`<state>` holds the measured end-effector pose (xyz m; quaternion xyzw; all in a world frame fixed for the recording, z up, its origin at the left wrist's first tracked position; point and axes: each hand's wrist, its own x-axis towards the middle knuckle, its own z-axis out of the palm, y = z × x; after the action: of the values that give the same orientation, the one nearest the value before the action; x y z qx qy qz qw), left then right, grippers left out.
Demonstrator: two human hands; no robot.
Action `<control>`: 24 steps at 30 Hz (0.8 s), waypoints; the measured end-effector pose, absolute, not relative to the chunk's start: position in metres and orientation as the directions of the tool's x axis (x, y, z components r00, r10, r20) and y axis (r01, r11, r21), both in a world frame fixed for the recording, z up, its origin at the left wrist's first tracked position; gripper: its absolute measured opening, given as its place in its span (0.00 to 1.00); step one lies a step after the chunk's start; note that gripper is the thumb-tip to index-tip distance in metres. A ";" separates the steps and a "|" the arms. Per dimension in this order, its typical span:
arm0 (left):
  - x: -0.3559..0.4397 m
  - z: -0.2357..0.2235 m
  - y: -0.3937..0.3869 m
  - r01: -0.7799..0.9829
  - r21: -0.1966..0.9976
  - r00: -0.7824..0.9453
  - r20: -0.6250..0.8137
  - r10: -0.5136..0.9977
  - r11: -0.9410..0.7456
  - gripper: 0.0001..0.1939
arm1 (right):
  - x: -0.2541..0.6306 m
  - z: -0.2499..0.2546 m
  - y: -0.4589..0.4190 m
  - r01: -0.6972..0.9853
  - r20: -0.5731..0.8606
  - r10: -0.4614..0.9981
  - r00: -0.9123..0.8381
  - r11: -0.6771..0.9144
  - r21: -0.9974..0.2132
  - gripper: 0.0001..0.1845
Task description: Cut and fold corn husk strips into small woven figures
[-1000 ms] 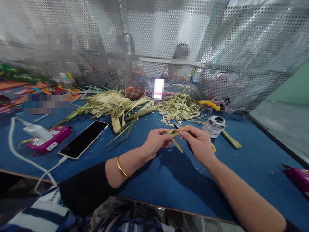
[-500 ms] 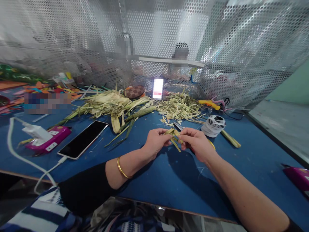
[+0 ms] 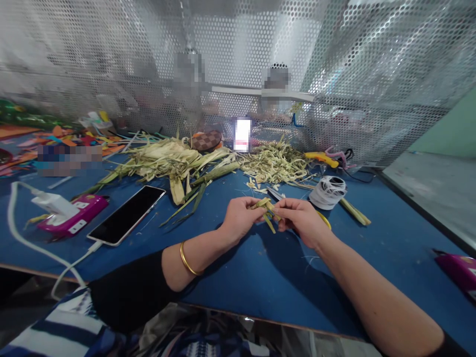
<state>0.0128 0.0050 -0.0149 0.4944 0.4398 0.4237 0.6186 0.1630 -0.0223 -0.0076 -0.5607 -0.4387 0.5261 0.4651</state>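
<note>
Both hands pinch a small folded bundle of dry yellow-green leaf strips point(image 3: 268, 210) above the blue table point(image 3: 238, 277). My left hand point(image 3: 241, 216) is closed on its left side, thumb on top. My right hand point(image 3: 300, 218) grips the right side between thumb and fingers. One strip end hangs down between the hands. Behind my right hand lie scissors point(image 3: 275, 193), their blades showing and the yellow handle partly hidden by the hand. A spool of white thread point(image 3: 327, 192) stands just beyond that hand.
Piles of dry leaves point(image 3: 163, 158) and shredded strips point(image 3: 277, 163) lie ahead. A charging phone point(image 3: 127, 215) and a purple power strip point(image 3: 74, 218) are at left. A lit screen point(image 3: 242, 134) stands before a perforated metal panel point(image 3: 238, 49). A yellow tool point(image 3: 322, 158) lies at back right.
The hands hold nearly the same pose on the leaf strips. The hanging strip end has shifted slightly left, and the whole view has moved a little.
</note>
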 end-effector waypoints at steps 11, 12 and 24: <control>0.012 -0.018 0.006 -0.132 0.980 0.274 -0.111 0.955 0.152 0.09 | 0.159 -0.013 -0.023 0.069 -0.025 0.990 0.140 -0.035 -0.997 0.14; 0.012 -0.018 0.006 -0.134 0.979 0.275 -0.115 0.955 0.156 0.08 | 0.159 -0.013 -0.023 0.072 -0.021 0.990 0.142 -0.031 -0.997 0.14; 0.012 -0.013 0.005 -0.120 0.983 0.235 -0.110 0.966 0.141 0.06 | 0.156 -0.021 -0.025 0.431 0.222 0.963 0.151 0.138 -0.892 0.12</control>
<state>0.0117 0.0050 -0.0134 0.4861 0.4350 0.4397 0.6174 0.1557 -0.0250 -0.0205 -0.5930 -0.5877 0.2817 0.4729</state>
